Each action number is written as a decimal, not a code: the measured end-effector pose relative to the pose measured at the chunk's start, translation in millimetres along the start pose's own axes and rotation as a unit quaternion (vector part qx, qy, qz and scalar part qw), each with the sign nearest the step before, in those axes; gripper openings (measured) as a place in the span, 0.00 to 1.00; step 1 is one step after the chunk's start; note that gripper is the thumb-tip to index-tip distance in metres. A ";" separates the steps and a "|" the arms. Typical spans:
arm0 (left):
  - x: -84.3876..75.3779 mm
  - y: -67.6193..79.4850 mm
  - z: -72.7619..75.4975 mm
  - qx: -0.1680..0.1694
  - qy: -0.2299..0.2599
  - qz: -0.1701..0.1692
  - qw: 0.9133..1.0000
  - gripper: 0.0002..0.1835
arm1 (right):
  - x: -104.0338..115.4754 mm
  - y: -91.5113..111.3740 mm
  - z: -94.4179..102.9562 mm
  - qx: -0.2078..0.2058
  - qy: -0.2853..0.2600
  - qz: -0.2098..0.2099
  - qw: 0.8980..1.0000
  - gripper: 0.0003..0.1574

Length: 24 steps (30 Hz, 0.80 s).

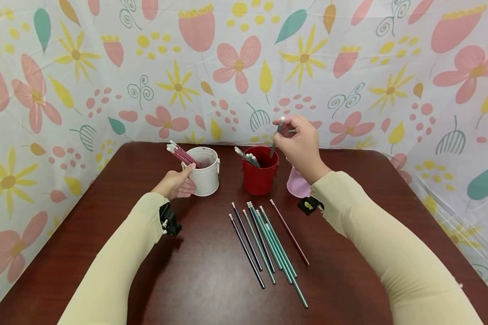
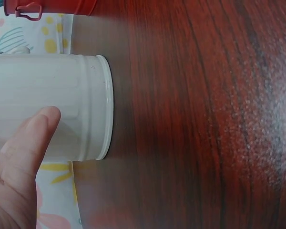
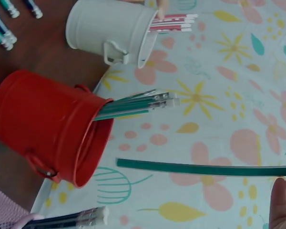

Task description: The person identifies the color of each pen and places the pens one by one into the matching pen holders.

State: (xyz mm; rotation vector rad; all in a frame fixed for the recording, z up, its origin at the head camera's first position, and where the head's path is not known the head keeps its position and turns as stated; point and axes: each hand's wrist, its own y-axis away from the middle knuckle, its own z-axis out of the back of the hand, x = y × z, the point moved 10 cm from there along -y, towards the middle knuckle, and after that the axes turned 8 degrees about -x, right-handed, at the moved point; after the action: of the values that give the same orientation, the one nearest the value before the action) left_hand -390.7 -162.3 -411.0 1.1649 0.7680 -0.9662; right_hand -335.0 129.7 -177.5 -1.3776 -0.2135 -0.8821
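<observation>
Right hand [image 1: 298, 140] on my head feed: thumb and fingers pinch a green pencil [image 3: 205, 168] near its eraser end. The pencil hangs just below that grip, long axis steep but leaning, eraser up and to the right. From the right wrist I see its lower tip apart from the red bucket [image 1: 258, 183], just above the mouth. Tip-to-mouth line is what counts, I judge; the lean is slight beside the bucket's own axis. The right hand is far nearer. Left hand [image 1: 176, 183]: fingers fairly straight, touching the white bucket [image 1: 206, 181], well apart from the pencil.
</observation>
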 end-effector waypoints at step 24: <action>-0.9 0.4 1.2 0.002 -0.001 -0.002 1.000 0.37 | -52.4 12.9 -42.1 0.134 0.129 -0.091 0.978 0.15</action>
State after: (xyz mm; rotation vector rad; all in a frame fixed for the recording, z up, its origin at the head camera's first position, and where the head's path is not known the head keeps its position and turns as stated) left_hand -390.6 -163.2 -409.8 1.1666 0.7666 -0.9728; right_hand -376.8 112.5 -228.9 -0.9931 -0.2516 -1.1325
